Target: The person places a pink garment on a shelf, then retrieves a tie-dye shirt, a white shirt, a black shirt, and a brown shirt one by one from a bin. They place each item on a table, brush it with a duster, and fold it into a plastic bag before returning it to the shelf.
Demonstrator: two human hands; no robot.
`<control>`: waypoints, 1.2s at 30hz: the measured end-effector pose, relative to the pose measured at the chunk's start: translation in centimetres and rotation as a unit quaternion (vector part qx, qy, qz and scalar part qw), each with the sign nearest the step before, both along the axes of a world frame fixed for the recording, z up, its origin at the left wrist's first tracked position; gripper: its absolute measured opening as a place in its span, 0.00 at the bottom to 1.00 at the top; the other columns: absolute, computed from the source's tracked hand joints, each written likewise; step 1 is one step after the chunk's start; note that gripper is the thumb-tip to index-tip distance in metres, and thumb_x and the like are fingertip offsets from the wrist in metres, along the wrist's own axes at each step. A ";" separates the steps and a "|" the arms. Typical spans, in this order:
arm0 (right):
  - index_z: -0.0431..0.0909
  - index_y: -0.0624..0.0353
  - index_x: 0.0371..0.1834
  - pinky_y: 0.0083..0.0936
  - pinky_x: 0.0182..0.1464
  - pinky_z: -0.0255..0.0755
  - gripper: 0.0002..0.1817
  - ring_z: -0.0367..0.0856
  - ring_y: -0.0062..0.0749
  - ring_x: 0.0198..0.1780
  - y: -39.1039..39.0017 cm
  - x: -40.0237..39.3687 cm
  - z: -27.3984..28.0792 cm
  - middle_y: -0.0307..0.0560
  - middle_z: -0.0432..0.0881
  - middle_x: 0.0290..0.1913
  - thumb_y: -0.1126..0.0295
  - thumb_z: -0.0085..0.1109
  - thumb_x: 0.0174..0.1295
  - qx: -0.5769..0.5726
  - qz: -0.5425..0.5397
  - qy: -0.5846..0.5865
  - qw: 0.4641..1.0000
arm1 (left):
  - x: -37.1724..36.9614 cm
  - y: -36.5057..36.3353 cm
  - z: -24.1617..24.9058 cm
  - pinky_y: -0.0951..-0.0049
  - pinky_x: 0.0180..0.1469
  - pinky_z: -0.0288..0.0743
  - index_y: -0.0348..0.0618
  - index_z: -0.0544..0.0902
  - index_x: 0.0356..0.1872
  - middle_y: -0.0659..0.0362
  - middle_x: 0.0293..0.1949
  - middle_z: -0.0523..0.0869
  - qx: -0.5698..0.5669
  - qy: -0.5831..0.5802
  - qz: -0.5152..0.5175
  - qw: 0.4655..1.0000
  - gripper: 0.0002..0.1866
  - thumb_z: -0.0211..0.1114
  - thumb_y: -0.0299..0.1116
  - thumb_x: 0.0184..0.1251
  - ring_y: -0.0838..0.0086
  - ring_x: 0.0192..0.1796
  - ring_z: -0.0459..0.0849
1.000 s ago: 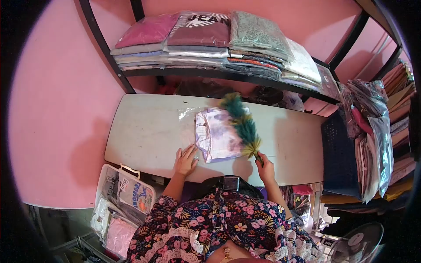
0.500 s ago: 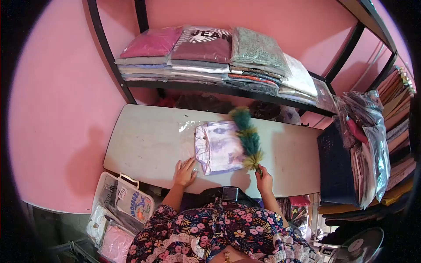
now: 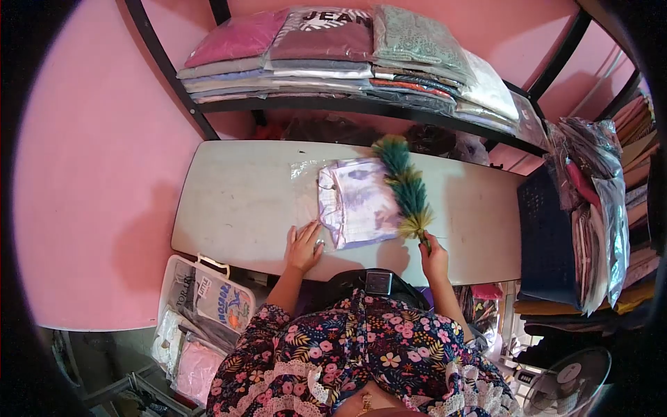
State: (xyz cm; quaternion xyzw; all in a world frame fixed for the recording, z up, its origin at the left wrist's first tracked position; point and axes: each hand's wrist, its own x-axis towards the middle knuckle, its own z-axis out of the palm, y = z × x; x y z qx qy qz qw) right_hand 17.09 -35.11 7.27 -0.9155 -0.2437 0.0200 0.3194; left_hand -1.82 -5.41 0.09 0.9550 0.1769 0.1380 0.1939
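A folded white and purple tie-dye garment [image 3: 363, 198] lies in a clear plastic bag [image 3: 303, 170] on the pale table [image 3: 229, 201]. My left hand [image 3: 304, 248] rests flat at the lower left of the bag, fingers stretched out and touching its edge. In my right hand [image 3: 434, 256] is the handle of a green and yellow feather duster [image 3: 406, 186], gripped with closed fingers. The duster's head slants up and left from the hand, along the right edge of the garment.
Bagged folded clothes [image 3: 319, 42] are stacked on a black shelf [image 3: 347, 105] behind the table. A dark blue basket [image 3: 545, 236] of bagged clothes stands at the right. Below left is a white bin [image 3: 174, 278] with packed garments; a fan [image 3: 570, 382] stands lower right.
The whole view has shifted, so the table and shelf appear higher. My hands keep nearly the same places about the garment, the duster still along its right edge.
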 end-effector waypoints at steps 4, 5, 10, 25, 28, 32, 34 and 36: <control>0.75 0.54 0.52 0.41 0.42 0.75 0.19 0.80 0.55 0.40 0.6 -0.7 0.1 0.59 0.81 0.39 0.71 0.60 0.55 -0.002 0.039 0.018 0.999 | 0.1 0.0 0.0 0.49 0.70 0.45 0.47 0.68 0.63 0.59 0.64 0.69 -0.003 0.008 0.002 1.000 0.30 0.60 0.37 0.56 0.69 0.67 0.65; 0.75 0.54 0.52 0.41 0.42 0.75 0.18 0.80 0.55 0.40 0.9 -1.1 0.0 0.59 0.81 0.39 0.71 0.60 0.55 0.010 0.071 0.026 0.997 | 0.1 0.0 -0.1 0.49 0.70 0.45 0.47 0.68 0.63 0.59 0.64 0.69 -0.007 0.011 0.004 1.000 0.30 0.60 0.37 0.56 0.69 0.67 0.65; 0.75 0.51 0.52 0.42 0.40 0.74 0.19 0.80 0.54 0.39 1.9 -1.9 0.8 0.57 0.82 0.39 0.70 0.60 0.55 -0.026 0.140 0.048 0.989 | 0.1 0.0 -0.1 0.51 0.70 0.45 0.49 0.68 0.63 0.61 0.65 0.68 -0.019 0.010 0.007 1.000 0.29 0.60 0.36 0.57 0.70 0.67 0.64; 0.74 0.47 0.54 0.44 0.36 0.75 0.20 0.81 0.53 0.35 8.2 -1.9 0.4 0.58 0.81 0.36 0.65 0.58 0.56 -0.103 0.230 0.022 0.968 | 0.0 -0.2 0.0 0.49 0.69 0.48 0.48 0.72 0.60 0.61 0.63 0.71 0.010 0.003 0.008 1.000 0.26 0.59 0.37 0.57 0.71 0.65 0.67; 0.73 0.47 0.53 0.45 0.33 0.75 0.19 0.82 0.51 0.34 10.5 -1.1 0.7 0.57 0.81 0.35 0.66 0.57 0.56 -0.126 0.194 -0.013 0.973 | 0.0 -0.2 0.0 0.52 0.69 0.48 0.47 0.71 0.60 0.60 0.64 0.69 0.002 -0.010 0.002 1.000 0.28 0.60 0.36 0.56 0.69 0.65 0.66; 0.72 0.46 0.55 0.45 0.35 0.76 0.21 0.81 0.53 0.35 11.0 -0.7 -0.6 0.57 0.81 0.35 0.65 0.57 0.56 -0.100 0.203 -0.002 0.974 | 0.0 -0.4 0.0 0.52 0.69 0.48 0.47 0.71 0.61 0.60 0.64 0.70 0.004 -0.010 0.007 1.000 0.27 0.59 0.36 0.56 0.69 0.66 0.66; 0.72 0.45 0.56 0.45 0.37 0.76 0.21 0.81 0.53 0.35 10.3 -0.9 -0.2 0.57 0.81 0.35 0.64 0.57 0.57 -0.113 0.257 0.011 0.960 | 0.1 -0.2 -0.3 0.51 0.69 0.48 0.47 0.71 0.61 0.59 0.63 0.70 0.010 -0.011 0.003 1.000 0.28 0.59 0.35 0.56 0.70 0.66 0.66; 0.72 0.43 0.56 0.45 0.38 0.75 0.21 0.81 0.53 0.36 8.5 -0.4 0.1 0.57 0.81 0.35 0.64 0.57 0.57 -0.118 0.234 0.015 0.965 | 0.0 -0.4 -0.1 0.50 0.69 0.49 0.48 0.72 0.60 0.60 0.62 0.71 0.004 -0.020 0.006 1.000 0.27 0.60 0.34 0.55 0.70 0.65 0.68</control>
